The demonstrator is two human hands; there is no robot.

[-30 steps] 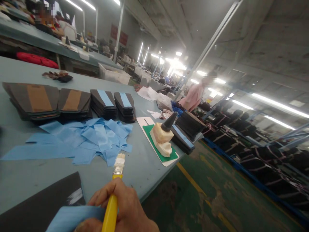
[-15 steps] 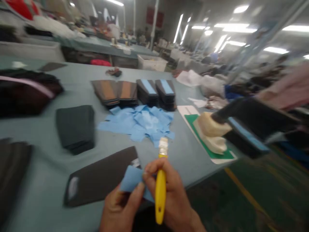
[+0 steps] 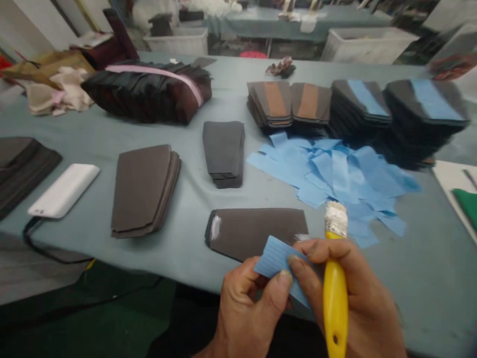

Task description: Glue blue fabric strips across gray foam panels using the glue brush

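Between both hands I hold a blue strip (image 3: 271, 258), which looks like fabric. My left hand (image 3: 248, 308) is closed, pinching its left part between thumb and fingers. With thumb and forefinger my right hand (image 3: 367, 303) grips the strip's other side, and a yellow-handled paintbrush (image 3: 335, 293) is also held in it, white-coated bristles pointing away from me. Just beyond the hands, a dark brown panel (image 3: 257, 226) lies flat, with white smears at both ends. A loose heap of blue strips (image 3: 335, 166) lies past the brush tip.
Dark panel stacks with orange strips (image 3: 276, 99) and blue strips (image 3: 363, 97) stand at the back right. Brown panels (image 3: 140, 189), a grey stack (image 3: 223, 149) and a white power bank (image 3: 65, 190) with a cable lie to the left. A tied black bundle (image 3: 145, 94) sits behind.
My view has swung left and down, so the white power bank and brown panels now show. Both hands still hold the blue strip, and the paintbrush stays in my right hand.
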